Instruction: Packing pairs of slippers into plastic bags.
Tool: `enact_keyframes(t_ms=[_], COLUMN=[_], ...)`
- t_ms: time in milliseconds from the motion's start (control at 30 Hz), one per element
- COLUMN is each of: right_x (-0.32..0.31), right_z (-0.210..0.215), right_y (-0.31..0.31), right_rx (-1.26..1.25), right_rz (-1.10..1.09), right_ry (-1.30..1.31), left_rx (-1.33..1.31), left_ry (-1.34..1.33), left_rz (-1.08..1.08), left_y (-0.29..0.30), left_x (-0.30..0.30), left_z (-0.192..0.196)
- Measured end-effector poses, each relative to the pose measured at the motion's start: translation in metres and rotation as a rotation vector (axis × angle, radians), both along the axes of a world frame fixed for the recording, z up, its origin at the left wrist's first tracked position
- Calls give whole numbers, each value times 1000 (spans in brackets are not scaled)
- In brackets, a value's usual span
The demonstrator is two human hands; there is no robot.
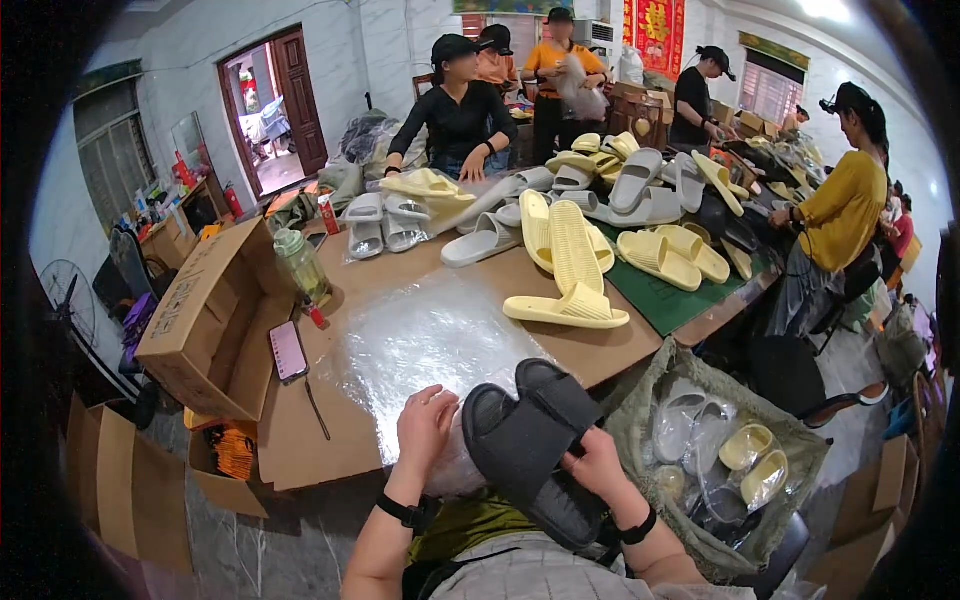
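Note:
A pair of black slide slippers (520, 440) is in my right hand (598, 465), whose fingers close round them near the straps. The two slippers overlap and tilt over the table's front edge. My left hand (425, 430) is just left of them, its fingers curled together at the edge of a clear plastic bag (455, 468). That bag is partly hidden behind the slippers and my wrist. Ahead of my hands, a stack of clear plastic bags (420, 335) lies flat on the cardboard-covered table (350, 400).
Yellow slippers (570, 250) and grey slippers (485, 240) are heaped across the table. At right, a green sack (640, 400) holds bagged slippers. An open carton (215, 320), a phone (288, 352) and a glass jar (300, 265) are at left. Several people work around the table.

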State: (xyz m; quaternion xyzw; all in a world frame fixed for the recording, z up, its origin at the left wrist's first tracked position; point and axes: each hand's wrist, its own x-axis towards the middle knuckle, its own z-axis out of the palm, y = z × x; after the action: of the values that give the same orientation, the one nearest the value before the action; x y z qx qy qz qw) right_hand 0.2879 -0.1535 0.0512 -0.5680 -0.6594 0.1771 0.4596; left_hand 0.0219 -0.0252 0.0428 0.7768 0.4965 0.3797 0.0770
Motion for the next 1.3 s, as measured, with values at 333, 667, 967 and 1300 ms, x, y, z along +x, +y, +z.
enact_keyframes(t_ms=[333,667,967,1300], right_x=[-8,-17,-31,-42], right_z=[-14,9,9,-17], right_y=[15,25,39,70], right_rx=[-66,-158,-176,-5], right_rz=[-58,-57,60,-24], right_ry=[-359,-615,-579,-531], left_rx=[-115,-48,66,-109], left_ry=[-218,-156,-122,-243], left_rz=[-74,-222,-374,-394], left_y=[5,-24,-36,-53], left_x=[2,14,26,27], left_z=[30,63,63,58])
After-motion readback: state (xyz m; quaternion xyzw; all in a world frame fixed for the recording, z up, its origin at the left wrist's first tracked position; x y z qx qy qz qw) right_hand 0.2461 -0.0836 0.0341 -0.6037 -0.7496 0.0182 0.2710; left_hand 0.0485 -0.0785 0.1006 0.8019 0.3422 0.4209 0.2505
